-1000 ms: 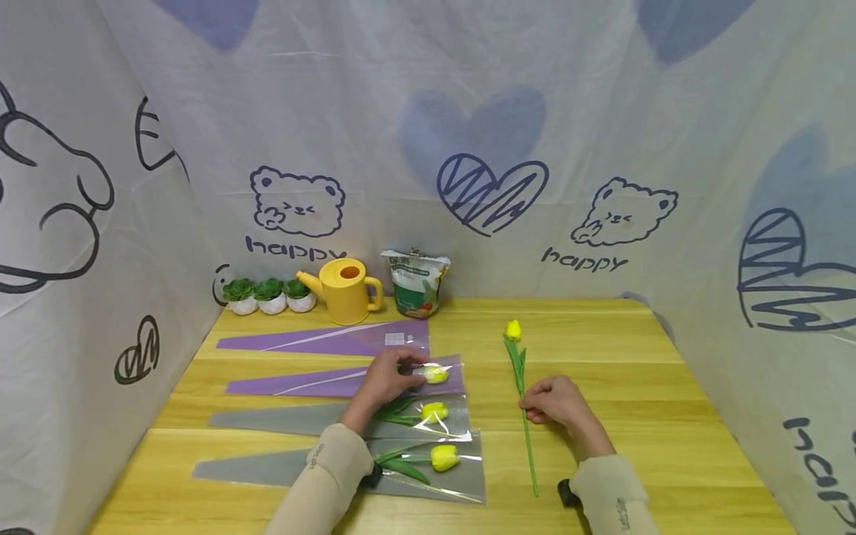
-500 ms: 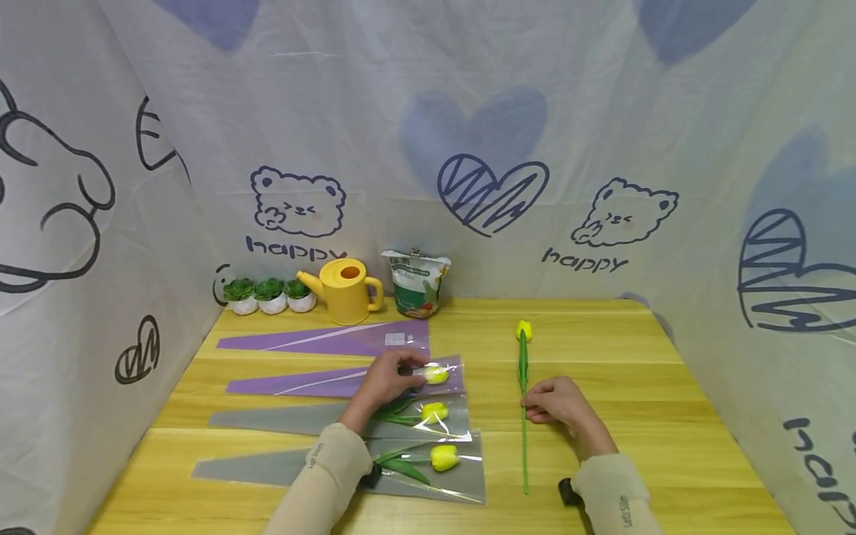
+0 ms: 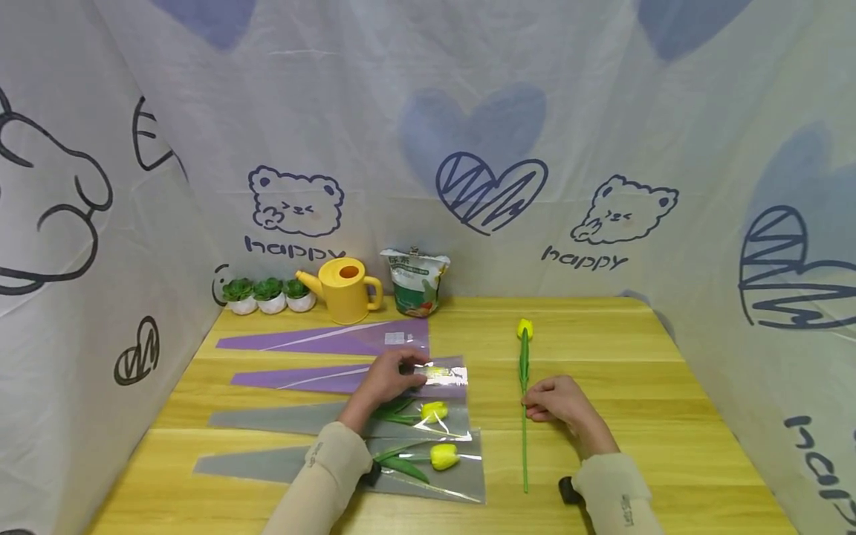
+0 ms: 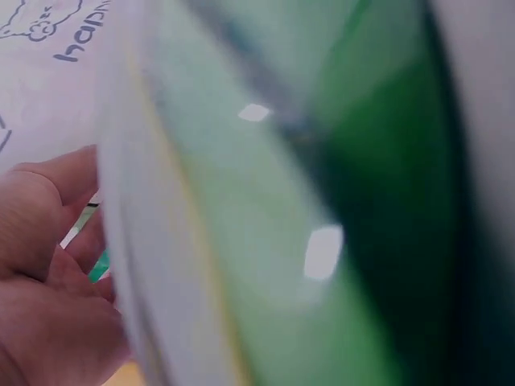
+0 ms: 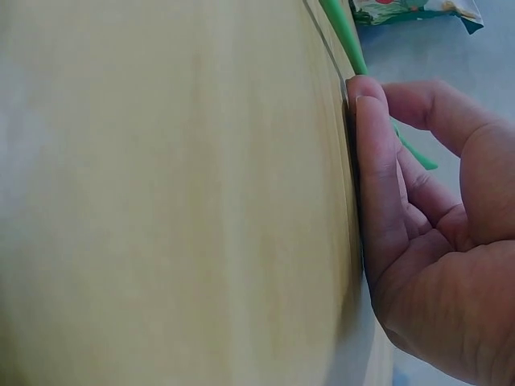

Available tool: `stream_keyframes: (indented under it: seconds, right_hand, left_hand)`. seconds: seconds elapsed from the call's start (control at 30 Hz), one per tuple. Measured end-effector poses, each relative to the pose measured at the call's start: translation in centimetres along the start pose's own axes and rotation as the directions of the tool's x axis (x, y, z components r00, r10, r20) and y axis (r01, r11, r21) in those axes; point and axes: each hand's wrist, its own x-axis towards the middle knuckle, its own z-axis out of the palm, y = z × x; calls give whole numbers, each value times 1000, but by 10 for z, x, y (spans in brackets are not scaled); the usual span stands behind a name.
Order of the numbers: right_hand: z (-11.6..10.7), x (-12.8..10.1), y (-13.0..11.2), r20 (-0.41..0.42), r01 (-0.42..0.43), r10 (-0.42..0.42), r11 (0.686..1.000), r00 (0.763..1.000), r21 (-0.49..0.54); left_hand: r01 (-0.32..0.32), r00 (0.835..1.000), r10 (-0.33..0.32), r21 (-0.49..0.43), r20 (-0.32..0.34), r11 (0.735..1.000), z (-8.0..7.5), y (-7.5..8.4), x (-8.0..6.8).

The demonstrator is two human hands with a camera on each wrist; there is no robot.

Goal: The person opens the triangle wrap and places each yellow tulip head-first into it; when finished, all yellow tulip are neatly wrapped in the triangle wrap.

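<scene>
My right hand [image 3: 555, 401] pinches the thin green stem of a yellow artificial tulip [image 3: 524, 364] between thumb and fingertips. That tulip points away from me, its stem end toward the near side. In the right wrist view, the fingertips meet at the green stem [image 5: 342, 32]. My left hand [image 3: 389, 377] is at the flower end of a purple-backed clear flower sleeve [image 3: 294, 379], with thumb and fingers curled at its film. A yellow tulip head shows faintly under glare there. Leaf and film close to the lens hide the left fingertips [image 4: 80, 173] in the left wrist view.
Two grey sleeves [image 3: 254, 418] with yellow tulips [image 3: 444, 457] lie nearer me, partly under my left forearm. Behind are another purple sleeve [image 3: 321, 339], small potted succulents [image 3: 270, 295], a yellow watering can [image 3: 346, 293] and a clipped bag [image 3: 416, 282]. Printed cloth [image 3: 374, 111] surrounds the table.
The tulip in my right hand has swung upright in view and its leaves have turned. The purple sleeve at my left hand has shifted slightly right, with more glare over its flower.
</scene>
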Motion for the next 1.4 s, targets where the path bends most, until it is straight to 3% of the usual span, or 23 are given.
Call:
stream_keyframes:
  seconds: [0.17,0.27,0.43,0.53,0.73,0.97,1.2,1.4]
  right_hand:
    - [-1,-1,0,1,-5,5,1000,1000,8]
    - [-2,-1,0,3,-2,2,1000,1000,15]
    - [-2,0,1,12,2,-3,1000,1000,20]
    - [-5,0,2,8,-2,1,1000,1000,21]
    - [-6,0,1,6,-6,6,1000,1000,17]
    - [-5,2,1,31,-2,1,1000,1000,24]
    - [-7,-1,-1,16,7,-7,1000,1000,22]
    - [-5,1,1,19,4,-4,1000,1000,24]
  left_hand:
    - [39,999,-39,-17,-5,999,-11,11,6]
    - [52,998,-52,19,-24,998,-23,16,16]
    - [103,994,-100,68,-49,992,-45,17,34]
    - [123,992,-120,56,-48,991,-50,13,47]
    - [140,989,-139,9,-38,990,-41,-5,59]
    - [117,993,-116,80,-12,990,-23,-26,60]
    - [89,995,-97,205,28,975,-21,-25,64]
    - [168,986,-166,134,-21,977,-21,-27,64]
